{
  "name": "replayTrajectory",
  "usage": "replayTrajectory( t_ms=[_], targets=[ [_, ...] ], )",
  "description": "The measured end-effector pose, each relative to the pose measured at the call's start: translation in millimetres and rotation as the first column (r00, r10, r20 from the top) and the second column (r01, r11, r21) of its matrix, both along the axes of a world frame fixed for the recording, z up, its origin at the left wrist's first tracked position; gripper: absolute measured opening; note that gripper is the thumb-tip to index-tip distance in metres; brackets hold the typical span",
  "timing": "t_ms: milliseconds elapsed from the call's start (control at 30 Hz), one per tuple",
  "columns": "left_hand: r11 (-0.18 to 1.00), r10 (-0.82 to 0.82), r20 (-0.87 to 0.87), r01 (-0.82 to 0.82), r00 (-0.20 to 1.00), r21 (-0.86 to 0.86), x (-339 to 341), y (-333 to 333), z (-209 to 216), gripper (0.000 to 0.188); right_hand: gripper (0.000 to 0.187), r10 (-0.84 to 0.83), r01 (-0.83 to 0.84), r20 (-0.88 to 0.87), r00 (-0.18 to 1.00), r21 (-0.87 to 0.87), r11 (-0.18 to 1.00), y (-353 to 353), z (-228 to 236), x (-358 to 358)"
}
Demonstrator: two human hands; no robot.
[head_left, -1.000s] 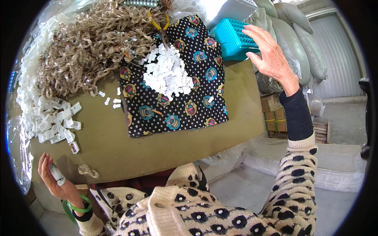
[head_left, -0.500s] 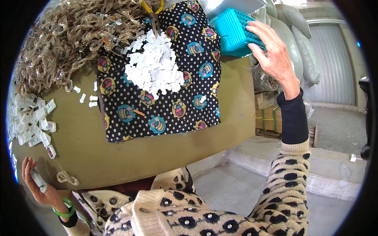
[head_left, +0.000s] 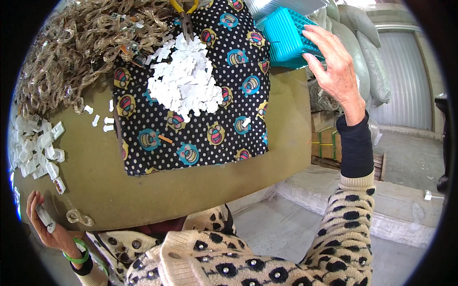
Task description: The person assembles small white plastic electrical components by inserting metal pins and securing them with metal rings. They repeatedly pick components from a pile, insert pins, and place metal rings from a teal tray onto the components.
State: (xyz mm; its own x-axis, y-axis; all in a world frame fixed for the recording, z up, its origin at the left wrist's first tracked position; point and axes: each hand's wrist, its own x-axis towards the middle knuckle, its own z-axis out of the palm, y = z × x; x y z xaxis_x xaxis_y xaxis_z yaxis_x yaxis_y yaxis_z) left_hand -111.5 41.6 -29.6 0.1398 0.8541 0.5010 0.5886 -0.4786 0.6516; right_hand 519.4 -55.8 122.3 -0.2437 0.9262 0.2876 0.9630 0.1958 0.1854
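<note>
Holding the right hand (head_left: 339, 71) spread, thumb apart from fingers, beside a turquoise basket (head_left: 281, 40) at the far end of the table's (head_left: 288, 114) visible right edge.
Showing the basket immediately left of that nearer hand, partly covered by fingertips, with contact uncertain, long axis unclear and contents hidden. Holding the left hand (head_left: 45, 226) with fingers loosely extended, seemingly gripping nothing, beside the near left corner.

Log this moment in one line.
right hand: open by turquoise container | left hand: near coiled wire | white pieces: heaped on patterned cloth
</note>
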Motion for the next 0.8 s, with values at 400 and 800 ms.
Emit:
replayTrajectory(
  t_ms=[400, 800],
  targets=[
    [1.0, -0.02, -0.018, 0.02, 1.0, 0.004, -2, 0, -2, 0.036, 0.048, -0.041, 0.041, -0.006, 0.999, 0.003, 0.999, -3, -3, 1],
    [0.997, -0.07, -0.003, 0.069, 0.998, -0.022, -12, 1, -6, 0.033, 0.047, -0.003, 0.001, 0.032, 0.999, 0.041, 0.999, -2, -5, 4]
  ],
)
